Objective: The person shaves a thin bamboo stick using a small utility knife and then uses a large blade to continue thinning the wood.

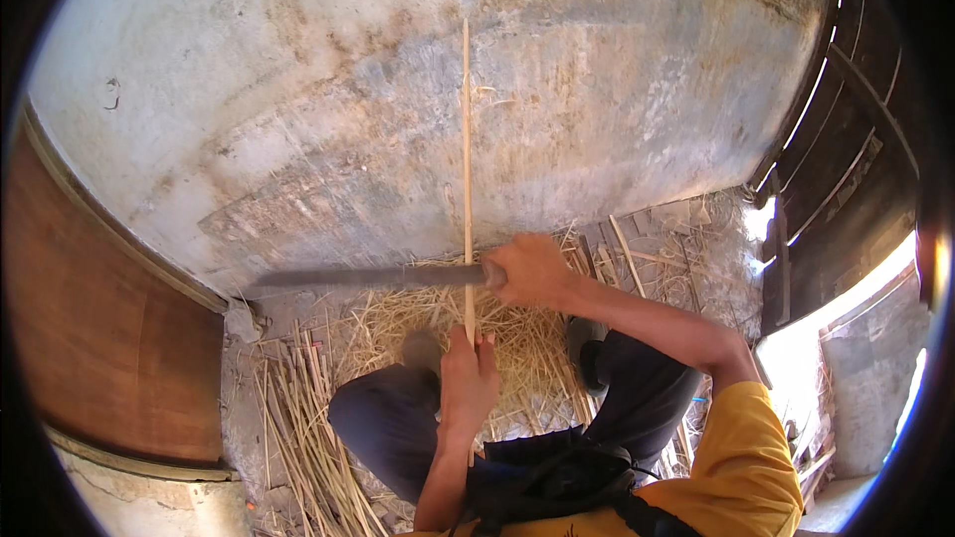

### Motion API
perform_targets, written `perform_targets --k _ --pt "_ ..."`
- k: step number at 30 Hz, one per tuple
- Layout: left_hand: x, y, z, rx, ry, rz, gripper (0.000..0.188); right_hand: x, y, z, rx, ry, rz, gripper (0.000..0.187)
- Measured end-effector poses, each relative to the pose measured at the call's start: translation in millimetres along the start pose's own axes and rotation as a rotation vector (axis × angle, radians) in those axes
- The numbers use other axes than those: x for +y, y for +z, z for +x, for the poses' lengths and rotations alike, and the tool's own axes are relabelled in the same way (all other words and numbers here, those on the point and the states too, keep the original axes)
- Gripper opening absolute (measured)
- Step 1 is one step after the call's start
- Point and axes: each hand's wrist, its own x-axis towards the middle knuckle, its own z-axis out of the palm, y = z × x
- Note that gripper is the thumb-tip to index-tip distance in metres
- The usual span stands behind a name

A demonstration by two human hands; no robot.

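Observation:
My left hand (468,378) is closed around the lower part of a long, thin, pale bamboo strip (467,149). The strip points away from me, its narrow tip up in front of the wall. In my right hand (529,270) is the handle of a long machete (373,276), its dark blade stretching out to the left. The blade crosses the strip just beyond my left hand; whether its edge bites into the strip I cannot tell. Part of the handle is hidden by my fingers. Curly shavings (522,363) cover the floor between my feet.
A bundle of split bamboo sticks (308,428) lies on the floor by my left leg. Ahead rises a stained plaster wall (298,89). A brown wooden panel (119,288) stands at the left, dark planks (836,169) at the right. Loose sticks (627,254) lie beyond my right foot.

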Motion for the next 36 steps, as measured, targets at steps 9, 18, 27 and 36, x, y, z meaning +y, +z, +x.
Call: perform_targets --k 9,18,27,36 --pt "-1 5 1 -0.028 -0.044 0.018 0.019 31 -14 46 0.149 0.132 0.022 0.014" --pt "-5 7 -2 -0.028 -0.054 0.004 0.02 28 -5 25 0.003 0.012 -0.065 0.014" --pt "2 2 -4 -0.041 -0.09 0.028 0.023 51 -14 72 0.228 0.142 0.0 0.016" --pt "-10 6 -5 -0.002 -0.049 0.044 0.023 66 -29 107 -0.075 0.182 0.016 0.021"
